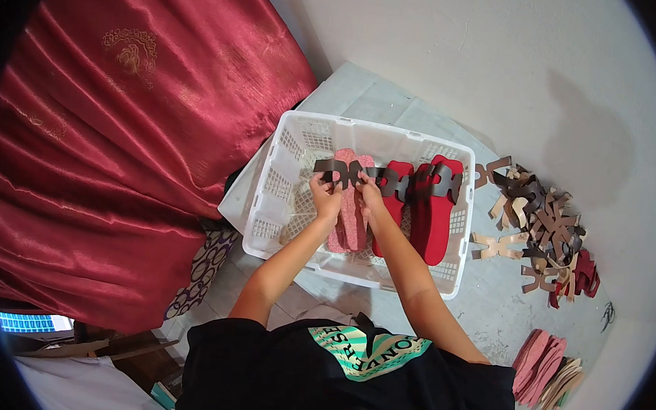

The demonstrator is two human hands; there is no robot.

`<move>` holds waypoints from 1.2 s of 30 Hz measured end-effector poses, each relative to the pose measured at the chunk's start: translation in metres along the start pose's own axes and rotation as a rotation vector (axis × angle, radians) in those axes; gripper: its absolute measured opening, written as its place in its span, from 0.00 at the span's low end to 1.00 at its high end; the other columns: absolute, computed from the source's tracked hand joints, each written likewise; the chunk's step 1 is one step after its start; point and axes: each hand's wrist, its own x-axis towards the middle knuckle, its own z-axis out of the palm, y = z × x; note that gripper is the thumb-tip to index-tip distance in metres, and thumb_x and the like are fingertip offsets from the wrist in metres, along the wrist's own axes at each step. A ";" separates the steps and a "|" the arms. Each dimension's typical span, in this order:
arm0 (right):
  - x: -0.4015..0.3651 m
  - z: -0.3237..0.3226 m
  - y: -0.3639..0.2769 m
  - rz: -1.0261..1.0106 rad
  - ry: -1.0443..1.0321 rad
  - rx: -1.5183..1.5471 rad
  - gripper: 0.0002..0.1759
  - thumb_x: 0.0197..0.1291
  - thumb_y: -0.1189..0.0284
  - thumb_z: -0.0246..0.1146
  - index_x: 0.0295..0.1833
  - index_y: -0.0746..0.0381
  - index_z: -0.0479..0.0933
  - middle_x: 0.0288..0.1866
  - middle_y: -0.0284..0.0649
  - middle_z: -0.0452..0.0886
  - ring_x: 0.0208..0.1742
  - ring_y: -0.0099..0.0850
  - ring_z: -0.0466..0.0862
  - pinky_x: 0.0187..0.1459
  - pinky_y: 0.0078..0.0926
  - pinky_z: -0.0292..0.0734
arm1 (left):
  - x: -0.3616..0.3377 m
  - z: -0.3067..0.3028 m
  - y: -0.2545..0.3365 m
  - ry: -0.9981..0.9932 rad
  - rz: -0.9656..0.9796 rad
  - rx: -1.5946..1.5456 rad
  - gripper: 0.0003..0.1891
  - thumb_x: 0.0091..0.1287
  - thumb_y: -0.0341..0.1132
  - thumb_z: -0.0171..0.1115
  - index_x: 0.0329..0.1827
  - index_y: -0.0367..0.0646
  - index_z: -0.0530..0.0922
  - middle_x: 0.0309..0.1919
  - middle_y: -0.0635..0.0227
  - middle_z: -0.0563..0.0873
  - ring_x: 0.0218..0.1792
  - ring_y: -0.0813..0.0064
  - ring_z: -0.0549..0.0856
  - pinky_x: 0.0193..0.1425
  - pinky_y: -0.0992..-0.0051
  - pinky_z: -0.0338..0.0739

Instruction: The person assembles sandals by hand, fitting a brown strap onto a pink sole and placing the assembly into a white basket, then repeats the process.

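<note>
Over a white plastic basket (370,126), my left hand (326,197) pinches the left part of a dark brown sandal strap (330,167). On the strap's right side my right hand (371,195) is closed on it. Beneath the strap, pink soles (349,225) lie lengthwise in the basket. Just right of my right hand are red soles (435,238) with dark brown straps (446,180) across their upper ends. My fingers hide part of the strap and the pink soles.
Brown, beige and red strap pieces (556,223) lie heaped right of the basket. Pink and beige soles (540,361) are stacked at the lower right. A shiny red cloth (136,156) hangs at the left, and a pale wall (495,57) stands behind.
</note>
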 end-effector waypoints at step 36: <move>-0.002 0.003 0.016 -0.190 0.012 0.164 0.25 0.56 0.86 0.51 0.59 0.56 0.63 0.52 0.35 0.69 0.47 0.25 0.71 0.47 0.18 0.66 | 0.042 -0.024 -0.001 -0.523 0.107 0.068 0.21 0.60 0.17 0.49 0.59 0.35 0.67 0.51 0.66 0.76 0.53 0.76 0.75 0.57 0.79 0.66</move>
